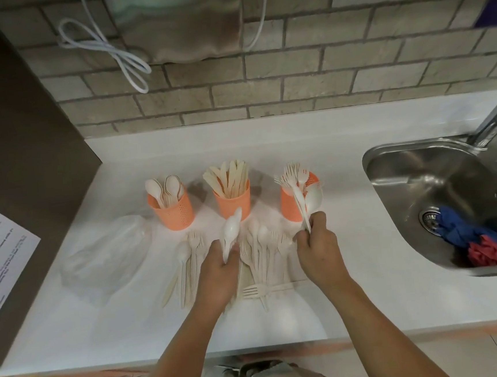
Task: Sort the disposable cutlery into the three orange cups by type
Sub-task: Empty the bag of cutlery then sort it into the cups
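L hand (220, 270) fingers clamp spoons (230, 233) | R hand (319, 251) fingers clamp utensils (302, 210) | white counter (353, 272) | steel sink (420, 179) | brick wall (292, 88)

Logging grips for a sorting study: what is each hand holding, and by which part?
Left hand grips at least one spoon by the handle; right hand pinches white cutlery by its handle ends.

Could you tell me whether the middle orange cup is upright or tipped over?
Upright. The middle cup stands on its base on the counter, mouth up, with knives sticking out the top.
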A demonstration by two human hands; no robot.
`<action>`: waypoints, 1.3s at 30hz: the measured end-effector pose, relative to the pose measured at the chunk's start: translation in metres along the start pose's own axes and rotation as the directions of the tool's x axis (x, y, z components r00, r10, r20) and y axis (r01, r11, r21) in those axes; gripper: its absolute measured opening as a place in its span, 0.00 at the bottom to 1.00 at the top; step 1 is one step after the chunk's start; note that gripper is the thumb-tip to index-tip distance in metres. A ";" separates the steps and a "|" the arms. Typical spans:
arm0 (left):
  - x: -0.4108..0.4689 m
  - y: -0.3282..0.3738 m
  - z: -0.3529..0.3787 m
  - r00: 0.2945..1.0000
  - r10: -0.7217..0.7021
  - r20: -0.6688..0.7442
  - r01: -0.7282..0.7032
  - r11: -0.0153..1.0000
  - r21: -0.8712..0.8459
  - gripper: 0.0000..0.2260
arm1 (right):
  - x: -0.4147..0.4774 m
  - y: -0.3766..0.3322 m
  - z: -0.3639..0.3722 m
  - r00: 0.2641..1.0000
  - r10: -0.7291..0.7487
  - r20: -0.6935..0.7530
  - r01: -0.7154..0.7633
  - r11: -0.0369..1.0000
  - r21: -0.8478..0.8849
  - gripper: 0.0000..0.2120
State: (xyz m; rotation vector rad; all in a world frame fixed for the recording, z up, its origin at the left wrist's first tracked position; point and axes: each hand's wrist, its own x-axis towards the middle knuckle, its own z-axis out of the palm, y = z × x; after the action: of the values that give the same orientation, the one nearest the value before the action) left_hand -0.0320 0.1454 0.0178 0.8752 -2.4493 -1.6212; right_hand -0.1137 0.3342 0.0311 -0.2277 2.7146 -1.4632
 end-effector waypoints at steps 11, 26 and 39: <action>-0.007 0.038 0.001 0.981 0.022 0.191 0.074 0.873 -0.481 0.10 | 0.007 -0.037 -0.001 0.991 -0.006 0.130 -0.004 0.997 0.075 0.10; 0.012 0.030 -0.001 0.946 -0.069 0.316 0.258 0.751 -0.608 0.06 | -0.007 -0.063 0.040 0.889 0.081 0.452 -0.267 0.891 0.367 0.09; 0.021 0.029 -0.037 0.968 0.018 0.251 0.131 0.815 -0.564 0.06 | 0.001 -0.093 0.082 0.889 0.181 0.421 -0.304 0.920 0.246 0.18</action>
State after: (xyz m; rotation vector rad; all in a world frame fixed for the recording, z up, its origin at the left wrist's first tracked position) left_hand -0.0480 0.1124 0.0545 0.6781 -1.8455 -2.4288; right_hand -0.0957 0.2163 0.0632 -0.1342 2.0845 -1.5413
